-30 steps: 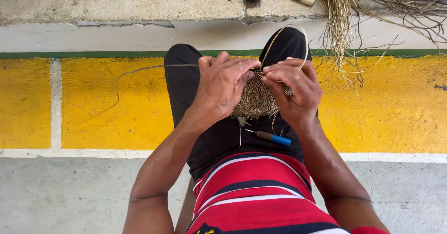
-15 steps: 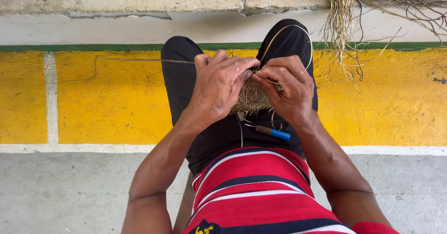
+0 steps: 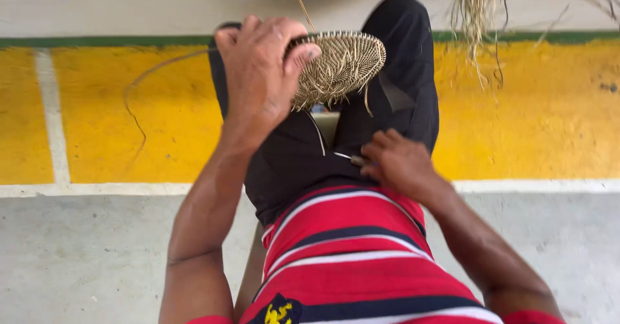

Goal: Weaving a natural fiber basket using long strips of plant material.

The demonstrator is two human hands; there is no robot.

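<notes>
My left hand [image 3: 261,72] grips the rim of a round woven straw disc [image 3: 339,66] and holds it up over my knees, tilted nearly flat. A long thin fibre strand [image 3: 139,88] trails from the disc out to the left and curves down over the yellow floor. My right hand [image 3: 397,162] rests low on my lap, on the black trousers [image 3: 290,162], with its fingers closed on a thin metal tool [image 3: 349,158] whose tip points left.
I sit in a red, white and blue striped shirt [image 3: 349,253]. A bundle of loose dry fibres [image 3: 475,8] hangs at the top right. The floor has a yellow painted band [image 3: 529,111] with white lines and grey concrete [image 3: 90,253] nearer me.
Both hands were working together on the disc. Now the left hand has lifted the disc alone, and the right hand has dropped to the lap onto the tool lying there.
</notes>
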